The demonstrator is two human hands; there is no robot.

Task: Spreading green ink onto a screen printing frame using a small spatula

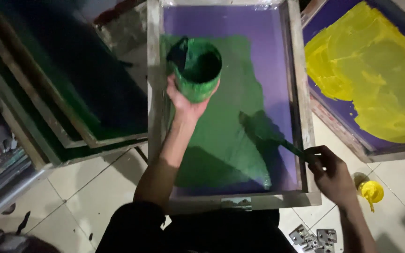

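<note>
The left hand (pixel 186 100) is wrapped tight around a green paint tub (pixel 198 70), held over the upper left of the purple screen (pixel 268 56) in its wooden frame (pixel 153 93). Keeping the tub level and over the mesh should spare the floor (pixel 85 187) drips. The right hand (pixel 329 171) is clamped on a brush (pixel 268 133) lying across the green patch; long, even strokes would likely spread the paint thinly.

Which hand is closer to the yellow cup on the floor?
Right. The right hand is just up-left of the yellow cup; the left hand is far across the frame, holding the green tub.
</note>
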